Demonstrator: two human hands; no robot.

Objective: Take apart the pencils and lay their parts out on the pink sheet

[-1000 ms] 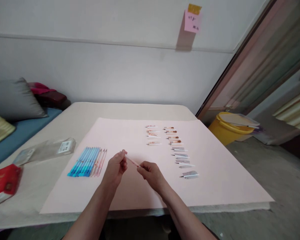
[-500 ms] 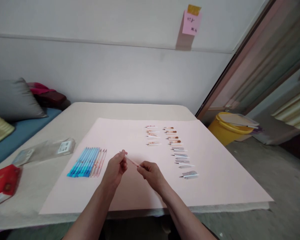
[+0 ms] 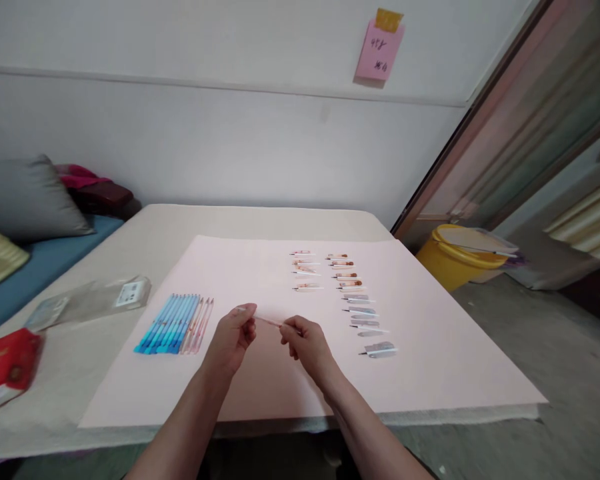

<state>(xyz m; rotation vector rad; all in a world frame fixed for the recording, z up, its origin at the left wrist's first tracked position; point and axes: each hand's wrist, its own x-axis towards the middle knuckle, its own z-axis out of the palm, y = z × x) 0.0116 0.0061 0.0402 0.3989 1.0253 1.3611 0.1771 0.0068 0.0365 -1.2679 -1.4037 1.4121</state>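
"Left hand [image 3: 236, 339]?"
"Pinching one end of a slim pinkish pen [image 3: 269, 321]; the right hand [image 3: 306, 341] grips the other, over a pale pink sheet [image 3: 455, 360]."
"Around that?"
"A cream-covered table [image 3: 173, 227], white wall [image 3: 230, 147] behind, yellow bucket [image 3: 450, 261] off right."

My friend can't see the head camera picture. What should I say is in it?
A person's left hand and right hand hold a slim pinkish pen between them above a pale pink sheet. Blue pens and pink pens lie in a row at left, and small pieces lie in two columns at right.
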